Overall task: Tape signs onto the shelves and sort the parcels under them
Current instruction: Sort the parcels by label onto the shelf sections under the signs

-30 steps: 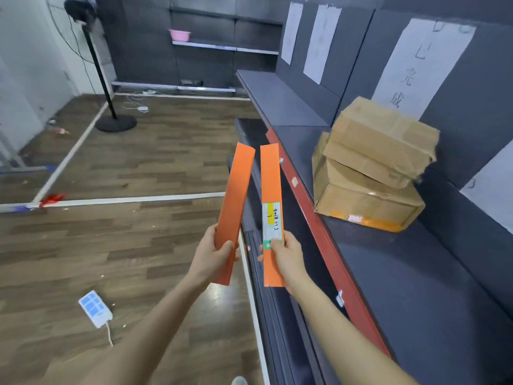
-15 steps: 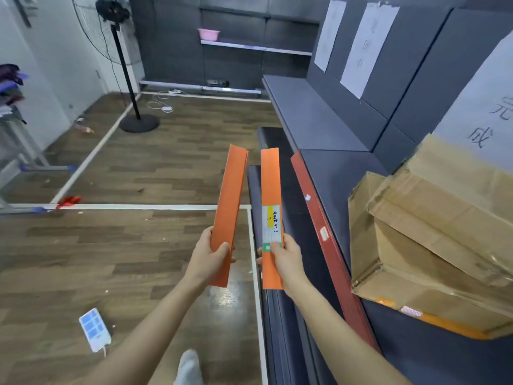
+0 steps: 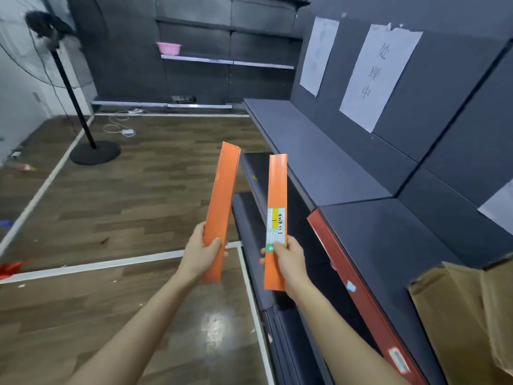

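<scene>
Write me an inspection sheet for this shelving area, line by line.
Surface: grey shelf runs under the signs; a cardboard box sits on the nearer red-edged shelf.
Job's things: plain orange parcel and labelled orange parcel, both held upright off the shelves; paper signs taped on the back panel.
Clutter: red scrap on the floor; pink basin on the far shelf.
Grips: left hand holds the plain parcel near its lower end; right hand holds the labelled one.
Cables: white cable with its adapter loose on the floor near the fan base.
Surroundings: standing fan; wood floor with white lines.
</scene>
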Available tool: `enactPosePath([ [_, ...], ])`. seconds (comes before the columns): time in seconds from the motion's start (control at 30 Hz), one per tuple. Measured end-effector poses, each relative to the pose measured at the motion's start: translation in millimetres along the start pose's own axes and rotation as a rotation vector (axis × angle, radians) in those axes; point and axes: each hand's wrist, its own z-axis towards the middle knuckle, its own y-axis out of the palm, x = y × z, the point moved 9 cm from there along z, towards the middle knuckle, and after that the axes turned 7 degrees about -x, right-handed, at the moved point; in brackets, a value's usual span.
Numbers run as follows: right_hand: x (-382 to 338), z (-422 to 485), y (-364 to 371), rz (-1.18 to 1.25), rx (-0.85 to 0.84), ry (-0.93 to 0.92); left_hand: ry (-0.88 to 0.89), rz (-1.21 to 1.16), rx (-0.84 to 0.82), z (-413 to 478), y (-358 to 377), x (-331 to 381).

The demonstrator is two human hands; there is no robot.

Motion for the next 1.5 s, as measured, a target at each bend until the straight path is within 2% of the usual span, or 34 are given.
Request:
enactPosePath([
  [0.2, -25, 65, 8, -0.058, 0.109, -0.015, -0.026, -0.01, -0.085, 80, 1, 3],
  [0.4, -46, 142, 18, -0.078, 0.142, -0.021, -0.073, 0.02, -0.18, 159, 23, 0],
  [0.6, -76, 237, 6, -0.049, 0.203, -0.035, -0.034, 0.062, -0.206, 256, 34, 23],
  [0.8, -134, 343, -9, 0.019, 0.285, -0.072, 0.022, 0.128, -0.212, 366, 41, 67],
  [1.0, -155, 407, -45, -0.106, 0.416, -0.084, 0.04, 0.123, -0.272, 446, 65, 86],
  [1.13, -157, 431, -76, -0.195, 0.509, -0.04, 0.024, 0.118, -0.393, 489, 103, 93],
  [1.5, -147, 470, -116, -0.436, 0.805, 0.222, 0.073, 0.274, -0.888, 576, 207, 119],
])
